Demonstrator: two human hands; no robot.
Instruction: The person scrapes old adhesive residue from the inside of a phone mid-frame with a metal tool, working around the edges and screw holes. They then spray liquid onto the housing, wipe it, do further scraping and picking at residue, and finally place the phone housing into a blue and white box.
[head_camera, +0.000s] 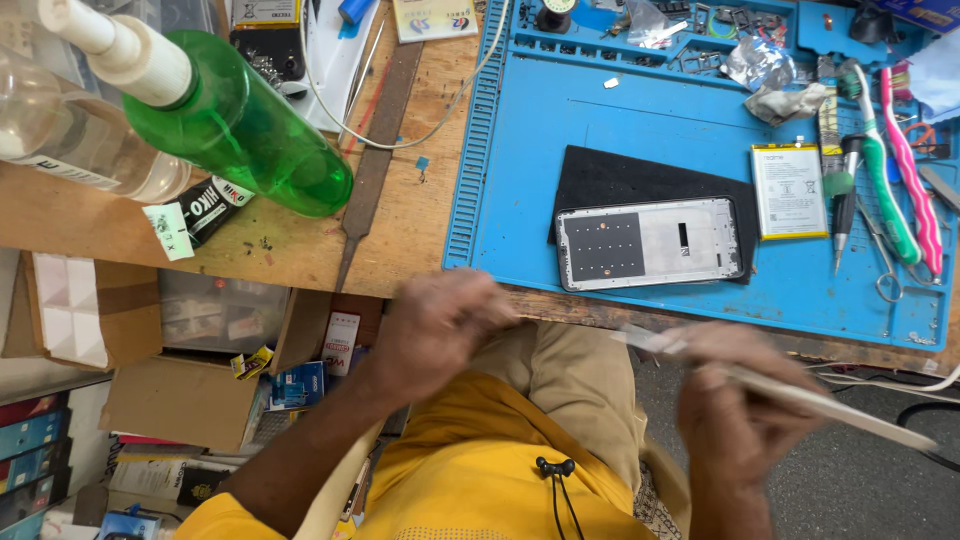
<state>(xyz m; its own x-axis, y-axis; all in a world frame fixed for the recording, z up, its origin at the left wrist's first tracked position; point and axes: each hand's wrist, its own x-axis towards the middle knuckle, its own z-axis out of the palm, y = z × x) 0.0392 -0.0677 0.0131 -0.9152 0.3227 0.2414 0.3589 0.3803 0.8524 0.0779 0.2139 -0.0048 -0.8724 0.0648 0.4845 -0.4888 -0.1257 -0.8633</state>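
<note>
The right hand (735, 415) gripped a thin, flat white panel (830, 405) edge-on, below the table's (400, 225) front edge, over the lap. It looked light, stiff and fragile, best pinched by its edges. The left hand (440, 320), blurred, was curled closed near the panel's tip.

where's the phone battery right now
In the head view the white phone battery lies flat on the right part of the blue mat, between the phone frame and the green toothbrush.

A thin, pale flat panel (830, 402), blurred, is lying tilted in the right hand (735, 420), just below the blue mat (640, 110)
</note>
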